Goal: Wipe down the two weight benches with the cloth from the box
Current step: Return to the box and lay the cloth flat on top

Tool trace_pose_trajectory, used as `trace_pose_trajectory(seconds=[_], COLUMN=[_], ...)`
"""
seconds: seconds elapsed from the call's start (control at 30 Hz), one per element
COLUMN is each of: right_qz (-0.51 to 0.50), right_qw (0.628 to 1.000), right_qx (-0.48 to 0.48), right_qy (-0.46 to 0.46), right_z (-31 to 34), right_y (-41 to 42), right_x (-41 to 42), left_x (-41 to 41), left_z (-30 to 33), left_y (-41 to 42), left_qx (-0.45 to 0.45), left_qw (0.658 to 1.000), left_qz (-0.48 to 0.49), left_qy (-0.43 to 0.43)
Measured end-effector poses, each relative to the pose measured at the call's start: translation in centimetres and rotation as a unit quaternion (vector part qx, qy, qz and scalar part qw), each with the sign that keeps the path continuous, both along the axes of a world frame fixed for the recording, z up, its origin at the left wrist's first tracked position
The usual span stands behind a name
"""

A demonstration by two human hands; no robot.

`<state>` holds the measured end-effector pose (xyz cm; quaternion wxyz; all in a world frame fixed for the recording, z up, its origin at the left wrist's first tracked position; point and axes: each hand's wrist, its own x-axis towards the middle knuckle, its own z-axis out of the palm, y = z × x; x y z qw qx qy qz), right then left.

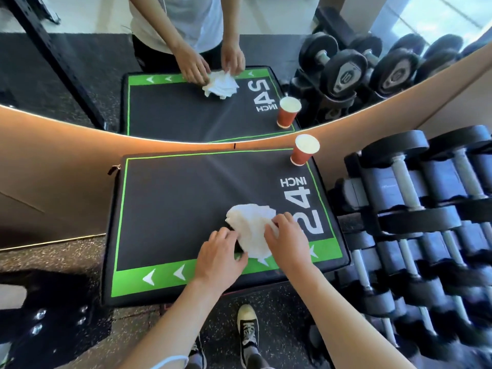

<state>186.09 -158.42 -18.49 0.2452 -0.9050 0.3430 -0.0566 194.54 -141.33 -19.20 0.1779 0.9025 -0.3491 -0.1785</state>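
A black box (pixel 170 209) with a green border and a white "24 INCH" print stands against a mirror (pixel 80 75), on speckled dark floor (pixel 266 328). Near its front edge, right of centre, lies a crumpled white cloth (pixel 251 225). The left hand (pixel 219 258) rests at the cloth's left edge, fingers bent down onto the box top and the cloth's rim; I cannot tell whether it actually pinches the fabric. The right hand (pixel 288 241) lies on the cloth's right side with its fingers curled into the folds, grasping it. At the box's far right corner stands an upright orange paper cup (pixel 303 151), well apart from the cloth. Right of the box, a rack of black dumbbells (pixel 415 209) fills the frame's edge. Below the arms, 1 laced shoe (pixel 247 334) stands on the floor.
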Motion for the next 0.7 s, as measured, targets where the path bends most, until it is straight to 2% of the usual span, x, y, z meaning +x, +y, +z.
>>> trace_pose_trajectory(seconds=[0.07, 0.13, 0.43, 0.57, 0.7], right_qz=[-0.036, -0.059, -0.09, -0.084, -0.123], right_qw=[0.998, 0.996, 0.994, 0.995, 0.99], right_qx=[-0.051, -0.067, 0.005, 0.036, 0.057], right_qy=[-0.012, 0.019, 0.056, 0.042, 0.028], right_z=[0.2, 0.2, -1.0, -1.2, -1.3], right_y=[-1.0, -1.9, -4.3, -5.5, -7.2], right_x=[-0.9, -1.7, -2.9, -2.9, -3.0], left_x=[-0.1, -0.3, -0.7, -1.0, -1.9], left_z=[0.0, -0.1, 0.9, 0.6, -0.5], left_y=[-0.1, -0.4, -4.9, -7.1, -8.3], left_qx=[0.008, 0.006, -0.035, -0.008, 0.012], left_qw=[1.0, 0.999, 0.99, 0.981, 0.975], left_qz=[-0.021, -0.033, -0.118, -0.157, -0.195], left_qy=[0.0, -0.005, -0.068, -0.111, -0.111])
